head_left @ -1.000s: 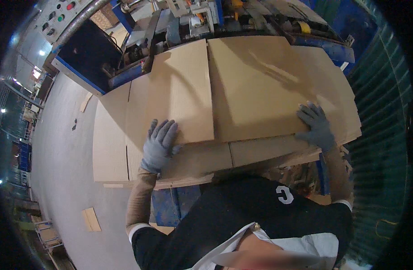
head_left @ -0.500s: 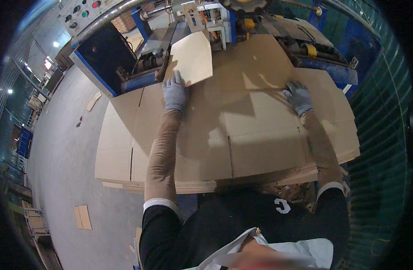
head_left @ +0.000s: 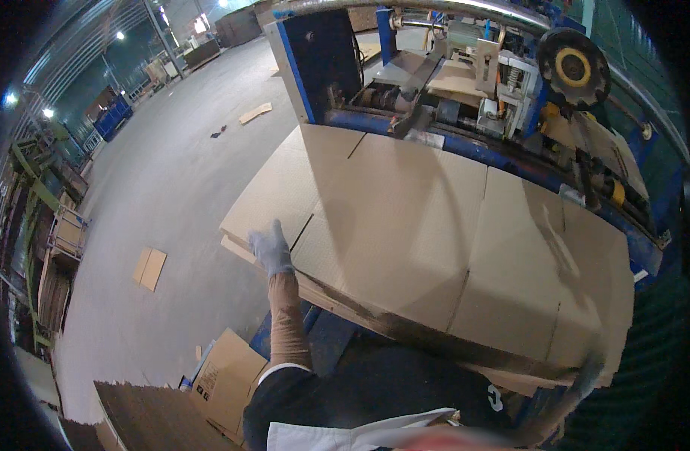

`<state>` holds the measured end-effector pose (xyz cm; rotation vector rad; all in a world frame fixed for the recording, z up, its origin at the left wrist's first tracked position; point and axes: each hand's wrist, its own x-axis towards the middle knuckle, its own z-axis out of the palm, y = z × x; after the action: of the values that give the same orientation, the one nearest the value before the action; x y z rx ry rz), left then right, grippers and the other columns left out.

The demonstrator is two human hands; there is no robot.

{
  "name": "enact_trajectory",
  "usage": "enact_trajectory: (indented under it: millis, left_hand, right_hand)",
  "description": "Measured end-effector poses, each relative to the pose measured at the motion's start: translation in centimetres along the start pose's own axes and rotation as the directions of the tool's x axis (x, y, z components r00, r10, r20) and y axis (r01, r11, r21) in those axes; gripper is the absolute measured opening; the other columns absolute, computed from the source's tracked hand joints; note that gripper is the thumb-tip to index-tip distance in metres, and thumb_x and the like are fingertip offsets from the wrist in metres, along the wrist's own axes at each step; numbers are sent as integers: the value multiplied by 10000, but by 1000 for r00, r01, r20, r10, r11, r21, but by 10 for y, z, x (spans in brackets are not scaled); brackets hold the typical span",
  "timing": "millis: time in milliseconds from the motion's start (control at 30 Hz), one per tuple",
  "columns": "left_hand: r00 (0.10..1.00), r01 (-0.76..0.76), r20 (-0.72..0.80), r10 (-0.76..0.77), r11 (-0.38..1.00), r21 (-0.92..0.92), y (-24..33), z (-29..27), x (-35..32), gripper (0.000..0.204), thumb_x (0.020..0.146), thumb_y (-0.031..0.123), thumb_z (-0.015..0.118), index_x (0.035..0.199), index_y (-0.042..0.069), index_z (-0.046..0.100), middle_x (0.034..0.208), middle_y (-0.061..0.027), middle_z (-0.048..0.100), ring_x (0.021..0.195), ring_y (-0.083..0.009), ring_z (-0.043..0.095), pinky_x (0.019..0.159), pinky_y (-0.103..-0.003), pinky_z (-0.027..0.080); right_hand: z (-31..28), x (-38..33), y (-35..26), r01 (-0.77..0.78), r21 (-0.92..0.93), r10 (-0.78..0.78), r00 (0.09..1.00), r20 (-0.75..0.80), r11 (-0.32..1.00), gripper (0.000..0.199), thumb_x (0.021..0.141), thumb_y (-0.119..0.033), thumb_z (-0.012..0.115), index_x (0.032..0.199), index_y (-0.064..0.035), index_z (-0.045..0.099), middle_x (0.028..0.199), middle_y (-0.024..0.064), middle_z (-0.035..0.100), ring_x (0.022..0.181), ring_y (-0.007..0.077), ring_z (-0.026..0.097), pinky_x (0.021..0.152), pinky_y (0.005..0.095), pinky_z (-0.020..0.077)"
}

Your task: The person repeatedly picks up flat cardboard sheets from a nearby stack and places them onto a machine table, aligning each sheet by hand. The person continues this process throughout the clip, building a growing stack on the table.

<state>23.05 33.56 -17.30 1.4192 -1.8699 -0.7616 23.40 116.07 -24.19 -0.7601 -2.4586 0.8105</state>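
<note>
— Where's your left hand?

— My left hand (head_left: 272, 250), in a grey work glove, lies at the near left edge of the big flat sheet of brown corrugated cardboard (head_left: 435, 233). The fingers are stretched out loose, touching the edge rather than clenched round it; I can't tell whether the thumb hooks underneath.

— And the sheet?

— It lies flat on top of a stack of similar brown cardboard sheets (head_left: 337, 299), with creases and slots dividing it into panels. Its far edge sits right up against the blue metal machine (head_left: 326, 68), below the round yellow-centred wheel (head_left: 573, 68).

— Your right hand?

— My right hand (head_left: 589, 368) is a grey blur at the near right corner of the same sheet. Whether those fingers are grasping or released, I can't tell.

— What else is around?

— A folded brown cardboard box (head_left: 226, 382) by my left elbow, and a small flat piece of cardboard (head_left: 150, 267) on the grey concrete floor (head_left: 164, 188), well apart from the stack.
</note>
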Motion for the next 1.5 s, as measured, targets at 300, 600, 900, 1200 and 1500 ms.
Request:
enact_trajectory:
  millis: [300,600,900,1200,1500]
  left_hand:
    - [940,-324,-313,133,628,-707,-26,-6,45,584,904,239,581,1323,-123,397,1285,-222,525,1187,-300,499,1011,-374,387]
    - [885,274,387,259,383,-882,-6,-37,68,379,901,222,575,1174,-40,555,1141,-135,606,1033,-236,575,896,-394,466]
    - [730,-385,352,585,778,-496,11,-73,-79,388,829,70,648,1199,-21,571,1197,-143,596,1048,-260,576,937,-401,453]
    - [-347,-901,573,742,-93,-424,66,-19,-158,510,777,28,528,1285,77,527,1382,-162,471,1295,-352,422,1093,-529,280]
    - [-376,-885,378,846,-206,-417,76,30,-115,544,805,140,568,1337,88,468,1390,-153,459,1288,-356,426,1076,-534,302]
  right_hand:
    - [5,15,-18,157,-43,-163,969,-188,987,547,939,-422,533,1352,-67,483,1325,162,533,1116,316,577,915,410,478]
    - [-70,-7,-142,377,229,-242,855,-459,898,470,864,-135,639,1281,19,487,1259,134,559,1079,260,567,918,375,473]
    - [-76,-165,-241,799,73,-797,582,160,597,312,827,-157,619,1131,-86,624,1219,87,602,1151,270,557,997,391,429]
    - [24,-143,-226,939,253,-908,118,403,234,356,781,-230,618,1126,-141,621,1252,67,595,1198,285,531,1018,443,415]
    - [42,-54,-234,952,50,-859,248,448,301,771,702,-633,639,1206,-54,573,1285,160,550,1226,341,481,1064,488,335]
